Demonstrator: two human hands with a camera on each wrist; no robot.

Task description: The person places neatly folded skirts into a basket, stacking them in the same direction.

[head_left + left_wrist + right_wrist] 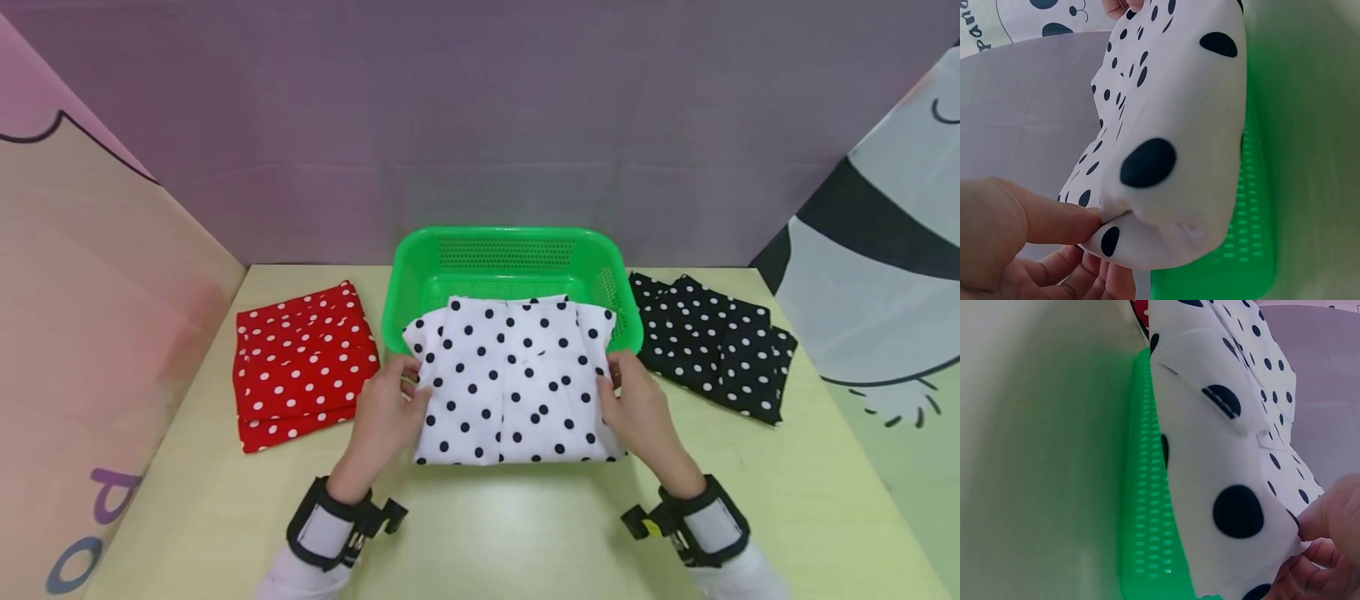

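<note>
A folded white cloth with black dots point(513, 383) is held above the table, its far end over the front rim of a green plastic basket point(510, 250). My left hand point(386, 412) pinches its left edge, thumb on top; in the left wrist view the thumb point(1029, 215) presses the fold of the cloth point(1172, 137). On the other side my right hand point(637, 408) pinches the right edge. The right wrist view shows the fingers point(1329, 550) under the cloth point(1222, 456), beside the basket wall point(1147, 506).
A folded red cloth with white dots point(300, 367) lies on the pale yellow table point(510, 533) to the left of the basket. A folded black cloth with white dots point(712, 342) lies to the right. Printed panels wall in the table on three sides.
</note>
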